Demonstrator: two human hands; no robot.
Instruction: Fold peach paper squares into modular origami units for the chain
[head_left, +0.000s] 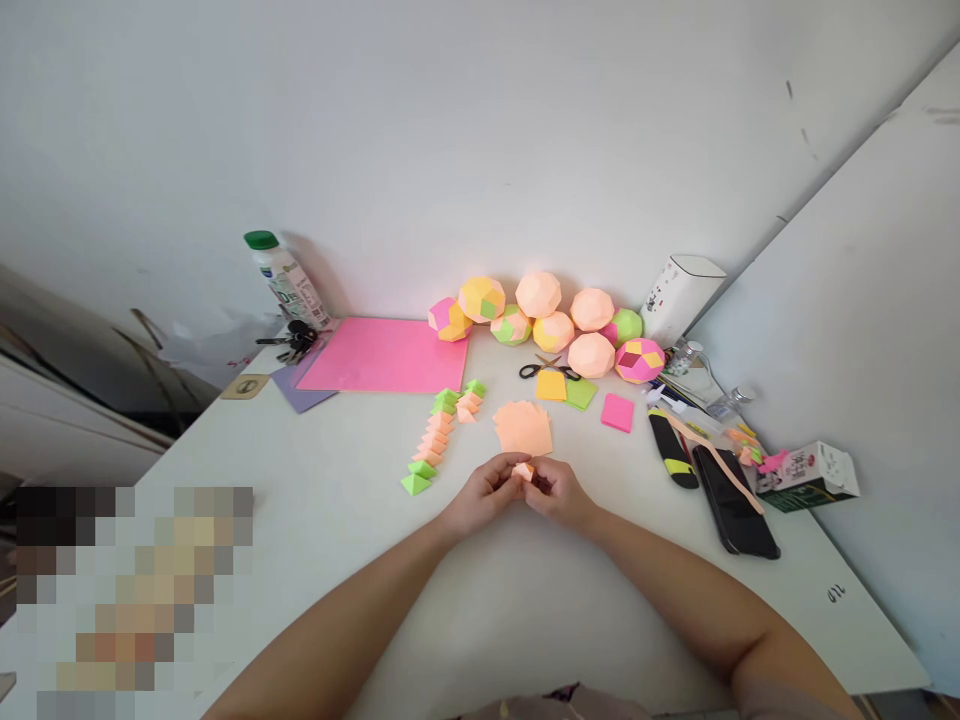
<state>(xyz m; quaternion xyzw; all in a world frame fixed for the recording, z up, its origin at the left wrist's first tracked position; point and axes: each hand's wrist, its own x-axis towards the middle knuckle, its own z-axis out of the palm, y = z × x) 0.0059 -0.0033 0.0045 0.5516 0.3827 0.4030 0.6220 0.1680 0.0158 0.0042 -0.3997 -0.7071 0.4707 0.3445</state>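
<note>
Pinching a small peach paper piece [523,471], both hands [487,492], peach sheets [523,428] just beyond, scissors [529,371], faceted balls [538,296] behind

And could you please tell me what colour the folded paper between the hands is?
The folded paper is peach; the head view shows it best.

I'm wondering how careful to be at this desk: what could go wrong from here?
The small peach paper piece, held between the left hand and right hand, might crease if squeezed. The row of folded pieces beside the left hand could be scattered by a nudge. The loose peach sheets just beyond both hands might get pushed.
</note>
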